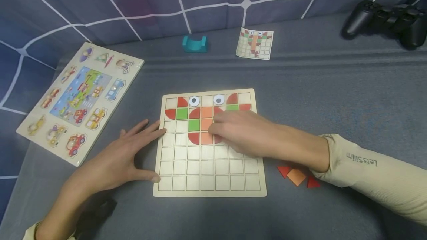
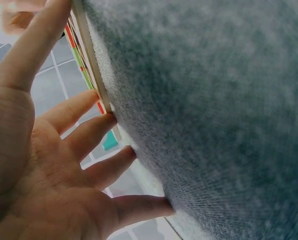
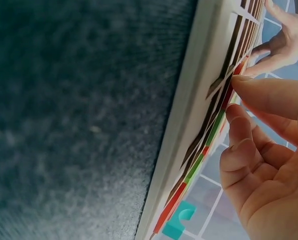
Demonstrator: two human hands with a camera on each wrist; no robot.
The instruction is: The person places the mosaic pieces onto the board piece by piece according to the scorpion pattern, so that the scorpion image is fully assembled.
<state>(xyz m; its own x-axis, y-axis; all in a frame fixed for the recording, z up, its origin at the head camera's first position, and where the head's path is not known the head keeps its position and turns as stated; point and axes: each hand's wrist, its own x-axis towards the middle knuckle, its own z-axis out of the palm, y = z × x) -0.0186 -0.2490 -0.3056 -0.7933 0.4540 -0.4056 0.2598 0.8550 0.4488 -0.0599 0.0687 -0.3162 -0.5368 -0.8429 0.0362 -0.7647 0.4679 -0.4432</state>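
Observation:
A wooden grid board (image 1: 207, 167) lies on the grey cloth, its upper cells filled with red quarter-circle, green square and orange square tiles and two googly-eye discs. My right hand (image 1: 240, 130) is over the board's right half. Between its thumb and fingertip it pinches a red quarter-circle tile (image 3: 228, 95) beside the lowest orange square (image 1: 206, 138). A green tile (image 3: 216, 124) borders it. The hand hides several cells. My left hand (image 1: 116, 162) has its fingers spread, with thumb and fingertips against the board's left edge.
Loose tiles, an orange square (image 1: 296, 177) and red pieces (image 1: 313, 182), lie right of the board under my right forearm. A printed pattern card (image 1: 255, 43) and a teal block (image 1: 195, 44) stand behind. At left is a picture puzzle (image 1: 119, 74); a black game controller (image 1: 383, 23) sits far right.

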